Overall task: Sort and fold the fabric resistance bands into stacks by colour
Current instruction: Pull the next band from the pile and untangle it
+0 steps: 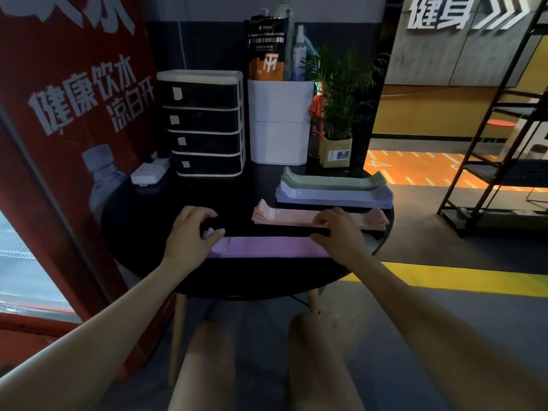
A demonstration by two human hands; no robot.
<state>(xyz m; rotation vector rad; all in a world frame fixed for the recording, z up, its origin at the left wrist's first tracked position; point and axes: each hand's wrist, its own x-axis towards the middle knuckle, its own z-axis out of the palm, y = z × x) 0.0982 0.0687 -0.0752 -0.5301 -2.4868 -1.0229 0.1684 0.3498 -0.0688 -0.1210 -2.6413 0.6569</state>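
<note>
Four colours are laid out on the round black table, each in its own place. At about 1 o'clock from table centre, toward the far right rim, the green stack lies partly over the lavender stack; both hold several bands with edges roughly aligned. Just nearer, at 3 o'clock, the pink stack lies flat, layers fanned at its left end.

The purple band lies full length along the near edge at 6 o'clock. The left hand has curled fingers bearing on its left end; the right hand covers its right end. Whether either pinches the cloth or only presses it cannot be told.

Judgement: sorting appears largely complete, as no loose unsorted bands are visible. Purple is the work in hand. How many bands lie in it cannot be told.
</note>
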